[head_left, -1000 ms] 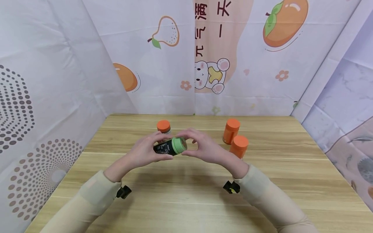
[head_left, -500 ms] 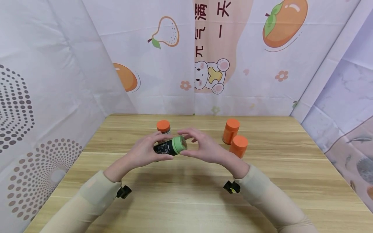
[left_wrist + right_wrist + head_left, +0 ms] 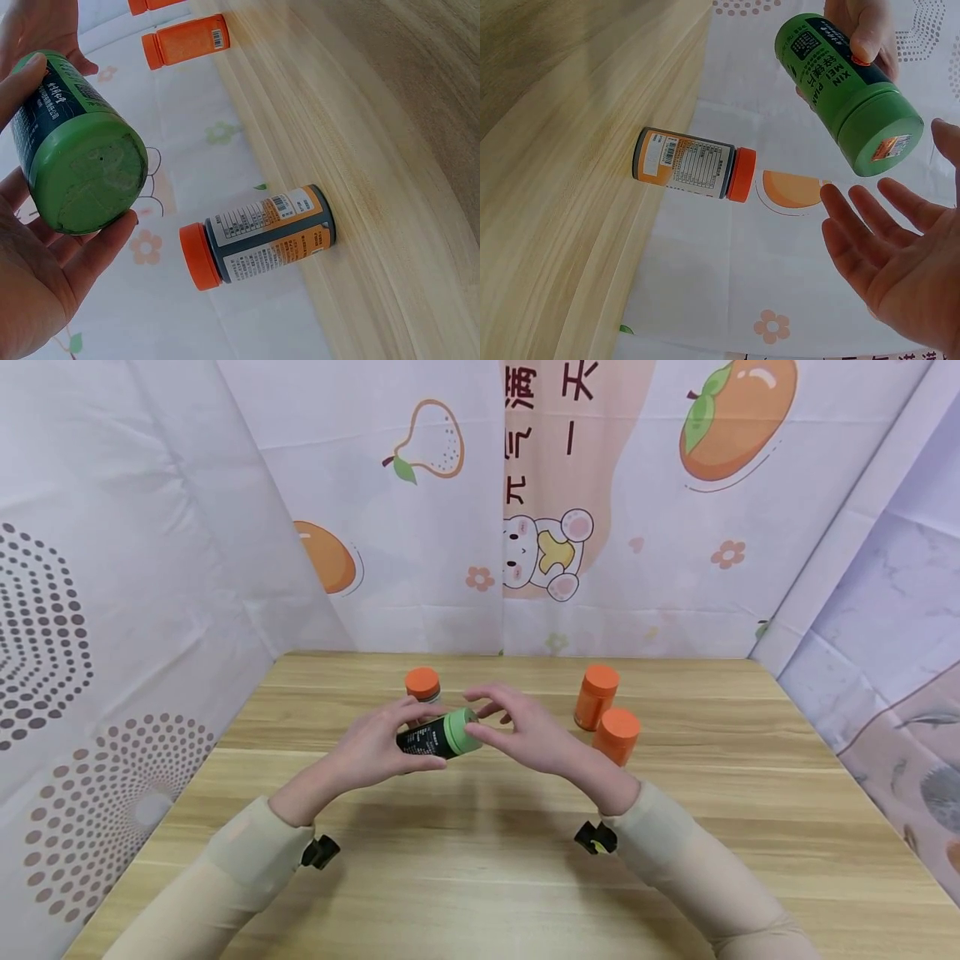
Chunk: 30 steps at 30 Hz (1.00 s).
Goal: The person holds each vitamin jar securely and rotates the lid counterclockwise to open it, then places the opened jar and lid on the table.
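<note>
Presently held: 1 green bottle (image 3: 423, 741), between the 2 hands, raised above the table (image 3: 480, 885). Long axis: left hand to right hand, tilted, the green cap (image 3: 881, 135) facing the right. Left hand (image 3: 367, 745): wrapped around the bottle, hence nearer. Right hand (image 3: 536, 732): fingers loosely spread, just beside the cap, apart from it in the right wrist view. Also: 1 orange-lidded jar (image 3: 423, 683) beyond the left hand; 2 orange jars (image 3: 597, 697) beyond the right wrist.
</note>
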### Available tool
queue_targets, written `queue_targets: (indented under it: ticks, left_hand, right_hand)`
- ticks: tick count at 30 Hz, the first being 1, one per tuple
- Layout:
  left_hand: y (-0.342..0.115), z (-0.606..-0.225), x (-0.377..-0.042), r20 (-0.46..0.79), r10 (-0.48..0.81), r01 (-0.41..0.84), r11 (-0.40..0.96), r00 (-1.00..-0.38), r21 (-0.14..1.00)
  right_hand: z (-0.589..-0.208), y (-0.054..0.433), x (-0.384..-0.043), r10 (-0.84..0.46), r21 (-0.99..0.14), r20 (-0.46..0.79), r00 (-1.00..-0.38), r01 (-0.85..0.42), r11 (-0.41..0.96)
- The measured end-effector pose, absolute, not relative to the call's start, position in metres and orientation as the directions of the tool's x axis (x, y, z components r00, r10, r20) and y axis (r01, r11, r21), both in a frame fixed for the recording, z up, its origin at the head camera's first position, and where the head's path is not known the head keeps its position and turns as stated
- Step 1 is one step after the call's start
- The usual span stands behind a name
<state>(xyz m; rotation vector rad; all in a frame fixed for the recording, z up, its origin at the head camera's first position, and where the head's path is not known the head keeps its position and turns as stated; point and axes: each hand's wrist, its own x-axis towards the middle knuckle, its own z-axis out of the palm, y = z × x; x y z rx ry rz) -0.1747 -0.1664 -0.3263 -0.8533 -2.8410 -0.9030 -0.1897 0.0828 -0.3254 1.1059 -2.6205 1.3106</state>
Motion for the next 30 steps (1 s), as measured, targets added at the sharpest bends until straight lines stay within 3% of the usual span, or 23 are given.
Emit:
queue_targets:
  ticks: [11,30]
  left_hand:
    - [-0.165,-0.3255,-0.1767,0.202,0.499,0.524,0.673,-0.843,0.523]
    - [-0.1663,-0.3281,-0.1751,0.21,0.486,0.519,0.688,-0.849,0.507]
  right_hand:
    - [-0.3227,0.0824,-0.1901,-0.594,-0.705,0.231,-0.771,-0.553,0.443]
    - [-0.327,0.0863,-0.1888,-0.662,-0.611,0.355,-0.66,-0.7,0.37]
